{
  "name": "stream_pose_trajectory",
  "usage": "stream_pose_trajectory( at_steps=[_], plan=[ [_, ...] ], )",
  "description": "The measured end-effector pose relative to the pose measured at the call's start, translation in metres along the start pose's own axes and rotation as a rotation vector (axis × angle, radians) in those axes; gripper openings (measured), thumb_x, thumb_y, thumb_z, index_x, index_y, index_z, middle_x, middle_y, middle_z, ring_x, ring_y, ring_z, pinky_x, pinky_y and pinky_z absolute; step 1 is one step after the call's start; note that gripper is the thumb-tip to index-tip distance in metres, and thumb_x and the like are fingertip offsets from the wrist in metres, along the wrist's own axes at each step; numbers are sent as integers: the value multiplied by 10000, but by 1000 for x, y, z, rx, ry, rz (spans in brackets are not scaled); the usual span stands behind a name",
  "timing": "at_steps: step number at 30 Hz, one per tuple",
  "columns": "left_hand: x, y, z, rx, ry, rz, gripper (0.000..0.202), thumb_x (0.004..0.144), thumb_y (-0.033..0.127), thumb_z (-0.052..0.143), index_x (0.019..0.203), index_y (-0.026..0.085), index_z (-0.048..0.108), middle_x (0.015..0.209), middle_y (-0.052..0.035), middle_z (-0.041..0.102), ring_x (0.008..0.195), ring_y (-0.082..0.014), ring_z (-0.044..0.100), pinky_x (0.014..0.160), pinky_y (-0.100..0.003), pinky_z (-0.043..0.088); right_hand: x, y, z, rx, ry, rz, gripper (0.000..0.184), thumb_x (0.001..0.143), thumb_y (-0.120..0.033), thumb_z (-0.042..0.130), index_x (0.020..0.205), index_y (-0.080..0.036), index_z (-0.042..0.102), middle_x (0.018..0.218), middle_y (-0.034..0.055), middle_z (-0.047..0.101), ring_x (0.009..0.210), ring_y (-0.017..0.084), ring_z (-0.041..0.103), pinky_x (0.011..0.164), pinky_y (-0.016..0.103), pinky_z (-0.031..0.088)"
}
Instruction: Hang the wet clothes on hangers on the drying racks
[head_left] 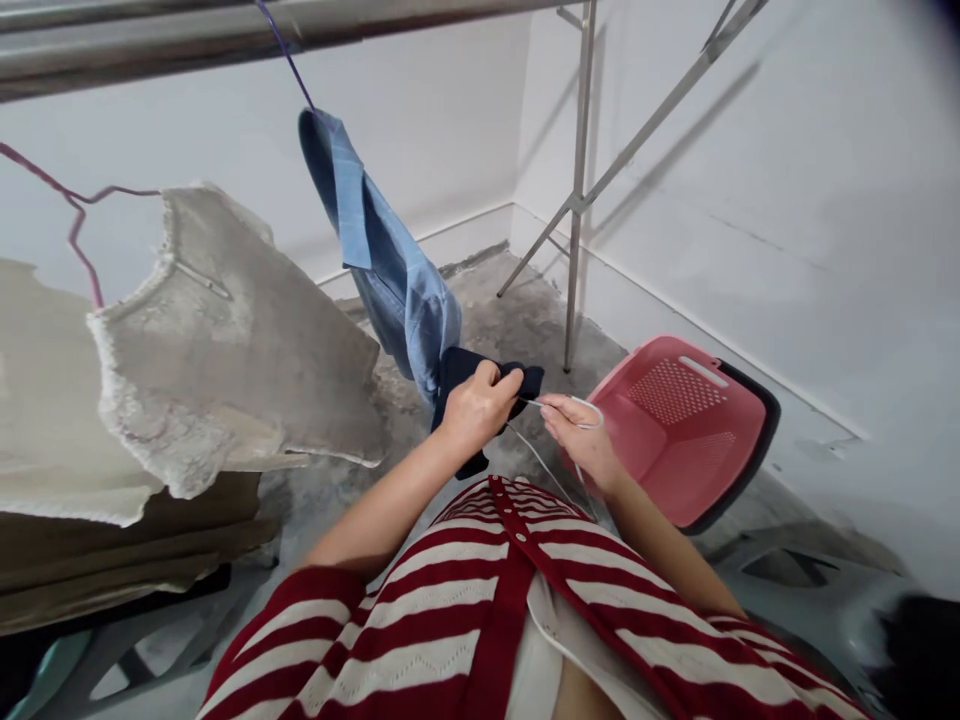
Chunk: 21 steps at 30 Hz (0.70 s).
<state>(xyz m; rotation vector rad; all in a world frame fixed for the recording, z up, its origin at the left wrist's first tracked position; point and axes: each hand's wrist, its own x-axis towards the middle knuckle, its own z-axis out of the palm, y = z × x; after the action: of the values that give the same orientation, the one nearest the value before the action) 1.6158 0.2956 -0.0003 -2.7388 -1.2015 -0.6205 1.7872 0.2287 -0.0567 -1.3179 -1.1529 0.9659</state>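
- Two hands in shot, the left hand (476,410) and the right hand (577,435), both held out low in front of the chest and close together
- left hand is closed around a bunched navy cloth (457,372), fingers curled over the top, and the cloth pokes out on both sides and droops a bit under the hand
- right hand is mostly closed, its fingertips (551,403) pinching a thin white wire (544,462), maybe a coated hanger but hard to tell from here
- that wire reaches across toward the navy cloth, with a loop curling over the right hand and another length dropping below it
- a blue striped shirt (397,280) hangs just behind the left hand on a purple wire hanger (283,50), from a metal rail (150,30) overhead
- further left of the left hand there's a beige fuzzy-edged garment (225,340) on a pink wire hanger (75,215), with brown cardboard (112,530) stacked below it
- a pink plastic laundry basket (675,430) with a dark edge sits just right of the right hand
- past both hands a metal rack leg (577,200) stands on a rough concrete floor (525,320)
- right under the hands is the person's own red-and-white striped cardigan (450,600)
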Motion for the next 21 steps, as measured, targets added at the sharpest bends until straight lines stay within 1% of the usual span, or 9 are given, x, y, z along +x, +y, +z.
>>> stream_pose_trajectory(
  at_steps=[3,6,9,11,13,15,17,19,21],
  plan=[
    [-24,2,-10,-72,72,185,303,899,358,475,1111,201,625,967,-96,602,827,-173,605,666,-259,513,-3,-10,-7,63,118,-10,229,723,-396,649,819,-198,711,600,-11,539,445,71,443,398,207,365],
    [-36,-12,-36,-201,169,374,359,870,400,542,1145,173,585,1125,-133,592,1060,-229,570,875,-367,523,-7,-27,-30,42,155,-71,152,675,-323,679,739,-192,723,567,-9,553,427,63,443,380,193,350],
    [-31,-30,-64,-174,263,348,334,873,331,556,1170,176,561,1172,-138,587,1161,-254,529,962,-433,486,-6,-36,-50,15,117,-129,120,662,-282,688,721,-186,730,509,-16,535,418,65,441,375,191,335],
    [-23,-36,-71,-136,224,304,380,863,367,568,1191,178,549,1215,-149,568,1214,-280,495,997,-468,454,-4,-33,-58,31,71,-126,132,667,-287,696,742,-185,734,488,-20,527,410,69,439,372,198,326],
    [-20,-35,-65,-131,166,215,521,823,467,593,1246,173,510,1314,-177,497,1275,-319,434,1026,-507,414,-5,-27,-64,67,55,-106,159,673,-309,708,767,-182,733,477,-23,524,399,70,431,369,203,316],
    [-25,-30,-47,-154,187,17,685,780,531,616,1325,162,428,1391,-206,408,1308,-338,388,1029,-518,401,-8,-21,-69,97,82,-86,188,679,-335,717,783,-178,728,462,-25,518,388,68,417,362,202,301],
    [-34,-25,-21,-204,243,-217,760,755,527,645,1352,138,380,1360,-213,433,1268,-320,432,991,-476,440,-13,-16,-73,122,115,-81,203,687,-346,719,791,-172,725,448,-31,504,377,62,399,355,197,284],
    [-43,-22,2,-300,220,-368,576,786,478,625,1228,131,500,1144,-150,590,1075,-259,573,874,-389,505,-21,-14,-78,148,133,-85,187,694,-333,719,785,-170,725,435,-38,482,370,57,390,352,192,278],
    [-47,-23,13,-435,160,-387,286,857,403,540,965,149,616,826,-49,629,791,-173,617,720,-293,511,-28,-14,-83,180,145,-102,153,694,-308,722,771,-177,727,425,-41,466,370,61,400,349,188,277]
  ],
)
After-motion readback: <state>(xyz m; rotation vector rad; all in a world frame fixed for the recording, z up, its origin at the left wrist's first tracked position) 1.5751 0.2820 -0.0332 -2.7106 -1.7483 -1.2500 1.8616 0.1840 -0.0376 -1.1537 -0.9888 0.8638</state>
